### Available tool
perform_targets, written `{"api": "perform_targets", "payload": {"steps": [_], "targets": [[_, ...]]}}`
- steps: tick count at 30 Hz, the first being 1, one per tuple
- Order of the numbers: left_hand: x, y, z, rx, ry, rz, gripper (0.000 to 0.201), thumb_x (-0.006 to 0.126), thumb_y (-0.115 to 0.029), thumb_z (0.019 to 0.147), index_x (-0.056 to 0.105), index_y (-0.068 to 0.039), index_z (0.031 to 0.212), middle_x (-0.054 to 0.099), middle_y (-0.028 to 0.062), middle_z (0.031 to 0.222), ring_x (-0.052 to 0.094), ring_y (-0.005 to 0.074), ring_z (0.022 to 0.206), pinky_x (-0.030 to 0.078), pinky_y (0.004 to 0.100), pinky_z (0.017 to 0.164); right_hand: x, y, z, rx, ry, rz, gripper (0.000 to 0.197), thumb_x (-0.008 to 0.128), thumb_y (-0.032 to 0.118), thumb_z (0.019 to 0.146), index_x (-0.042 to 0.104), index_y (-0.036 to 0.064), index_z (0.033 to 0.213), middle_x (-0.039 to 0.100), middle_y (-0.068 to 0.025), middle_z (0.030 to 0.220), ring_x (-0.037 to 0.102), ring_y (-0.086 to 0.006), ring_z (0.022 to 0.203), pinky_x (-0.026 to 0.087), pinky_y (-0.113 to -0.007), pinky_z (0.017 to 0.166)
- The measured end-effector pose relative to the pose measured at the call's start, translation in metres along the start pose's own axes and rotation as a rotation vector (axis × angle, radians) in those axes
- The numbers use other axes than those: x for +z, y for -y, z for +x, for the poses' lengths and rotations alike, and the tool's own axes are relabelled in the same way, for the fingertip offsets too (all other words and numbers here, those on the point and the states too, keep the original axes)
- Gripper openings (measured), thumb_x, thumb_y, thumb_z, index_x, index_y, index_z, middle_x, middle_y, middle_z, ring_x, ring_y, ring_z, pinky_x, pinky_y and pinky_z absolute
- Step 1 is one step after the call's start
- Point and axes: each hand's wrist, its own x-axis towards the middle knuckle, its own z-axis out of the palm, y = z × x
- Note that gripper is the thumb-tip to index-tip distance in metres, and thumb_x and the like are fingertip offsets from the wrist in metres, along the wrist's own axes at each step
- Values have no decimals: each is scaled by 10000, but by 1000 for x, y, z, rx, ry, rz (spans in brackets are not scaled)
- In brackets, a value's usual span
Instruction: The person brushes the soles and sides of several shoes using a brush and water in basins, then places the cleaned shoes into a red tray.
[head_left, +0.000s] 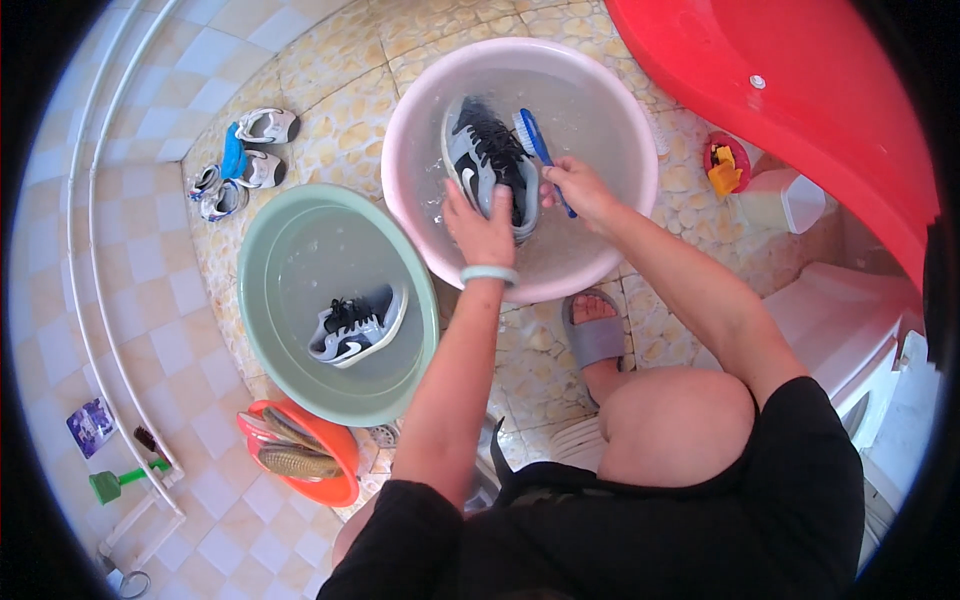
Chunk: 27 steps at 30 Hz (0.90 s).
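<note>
Open water right of sneaker [487, 160]

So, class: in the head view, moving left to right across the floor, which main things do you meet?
Small sandals → green basin with a sneaker → pink basin where the left hand holds a sneaker and the right hand a blue brush → red tub.

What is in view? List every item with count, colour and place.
pink basin: 1, top centre, holds water
sneaker: 1, grey-black, in pink basin
brush: 1, blue, over pink basin
green basin: 1, left of centre
second sneaker: 1, grey-black, in green basin
orange bowl: 1, lower left
small shoes: a few, white-blue, upper left
slipper: 1, grey, on foot
left hand: on sneaker
right hand: holds brush
</note>
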Motion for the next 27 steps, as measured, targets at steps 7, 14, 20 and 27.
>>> {"api": "perform_targets", "payload": {"steps": [7,14,20,27], "targets": [[-19,-8,17,-25,6,71,802,593,-20,665,244,-37,1387,278,299,1369,327,449,1244,269,462,1045,3,-2,-3,67,77,-194,251,519,216,852,566,10,987,596,-58,761,561,-130,642,446,-277,599],[-30,-27,-28,343,-28,78,538,627,-60,740,453,-5,1246,451,201,1207,470,337,1097,375,378,960,-5,-20,7,16,69,-227,312,503,249,854,573,-20,997,617,-87,833,581,-172,786,456,-309,722],[-16,-28,-7,-520,111,-905,263,584,-88,807,532,48,1026,526,133,1122,534,193,961,432,293,852,9,-19,5,-29,124,-278,339,476,277,863,578,-28,969,627,-111,825,589,-200,781,457,-326,737],[2,-19,15,-995,-115,-1436,185,542,-127,845,521,-46,1010,571,25,881,518,139,819,397,247,632,9,-17,-8,-93,126,-470,320,447,277,883,576,-12,837,609,-135,737,593,-229,727,455,-354,707]]}}
